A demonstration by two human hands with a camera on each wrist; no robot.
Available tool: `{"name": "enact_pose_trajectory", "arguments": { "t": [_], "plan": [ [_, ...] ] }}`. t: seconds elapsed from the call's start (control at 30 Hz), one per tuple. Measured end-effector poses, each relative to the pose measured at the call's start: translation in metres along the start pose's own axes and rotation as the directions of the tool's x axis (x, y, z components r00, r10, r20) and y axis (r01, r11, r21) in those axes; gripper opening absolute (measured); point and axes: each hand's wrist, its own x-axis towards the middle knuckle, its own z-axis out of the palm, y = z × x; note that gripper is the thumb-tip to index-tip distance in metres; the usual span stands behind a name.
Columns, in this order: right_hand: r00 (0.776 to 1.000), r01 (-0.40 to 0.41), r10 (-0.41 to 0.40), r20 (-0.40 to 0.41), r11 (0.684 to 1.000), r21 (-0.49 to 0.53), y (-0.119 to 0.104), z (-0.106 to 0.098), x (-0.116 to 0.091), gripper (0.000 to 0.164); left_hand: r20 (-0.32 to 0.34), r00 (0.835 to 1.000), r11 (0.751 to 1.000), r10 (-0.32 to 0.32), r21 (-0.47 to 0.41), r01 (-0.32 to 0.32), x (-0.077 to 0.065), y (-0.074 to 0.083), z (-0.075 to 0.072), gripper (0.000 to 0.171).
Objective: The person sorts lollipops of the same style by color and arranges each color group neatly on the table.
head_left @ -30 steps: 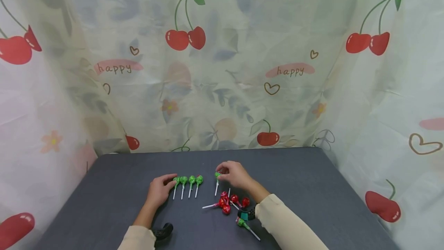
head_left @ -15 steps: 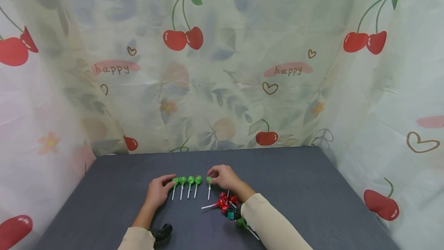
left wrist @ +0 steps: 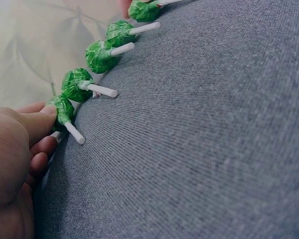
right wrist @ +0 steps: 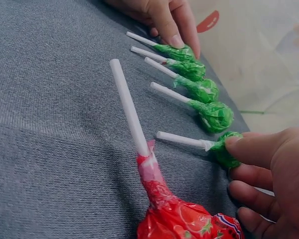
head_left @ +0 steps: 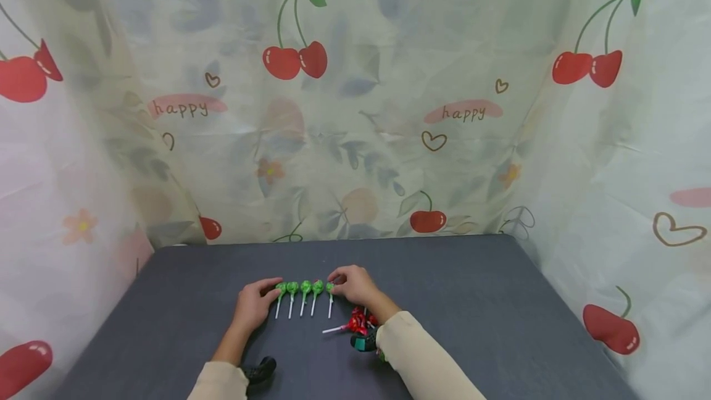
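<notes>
Green-wrapped lollipops stand in a row on the dark grey table, white sticks pointing toward me. My left hand (head_left: pixel 254 306) pinches the head of the leftmost green lollipop (left wrist: pixel 64 110), thumb on its near side. At the row's other end, my right hand (head_left: pixel 355 284) holds the rightmost green lollipop (right wrist: pixel 223 150) by its head between thumb and fingers. Between them lie three more, including a middle green lollipop (head_left: pixel 306 287). The gap beside the rightmost one is slightly wider than the others.
Red lollipops (head_left: pixel 357 321) lie in a bunch below the right hand, partly hidden by the wrist and its black strap (head_left: pixel 363 342). A bit of another green lollipop (head_left: pixel 381 355) shows under the right sleeve. A printed curtain (head_left: pixel 355 110) surrounds the grey table (head_left: pixel 455 301).
My right hand has moved left with its green lollipop, bringing it beside the row. Its forearm now covers more of the red lollipops and the loose green one. The left hand has stayed put.
</notes>
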Motion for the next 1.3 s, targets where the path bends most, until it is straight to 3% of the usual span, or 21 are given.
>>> {"name": "enact_pose_trajectory", "arguments": {
  "t": [0.23,0.9,1.3],
  "plan": [
    [0.999,0.023,-0.023,-0.028,1.000,0.005,0.0010,0.0045,0.0010,0.019,-0.008,1.000,1.000,0.004,0.002,-0.004,-0.0007,-0.0012,-0.0016,0.028],
    [0.999,-0.039,0.039,-0.025,0.999,0.008,-0.0015,0.0049,0.0013,0.019,-0.008,1.000,1.000,0.002,-0.002,-0.002,-0.0010,0.0001,-0.0009,0.027],
    [0.999,-0.015,0.014,-0.039,1.000,-0.005,-0.0001,0.0053,0.0020,0.018,-0.007,1.000,1.000,0.011,0.011,-0.011,-0.0005,0.0008,-0.0002,0.028]
  ]
}}
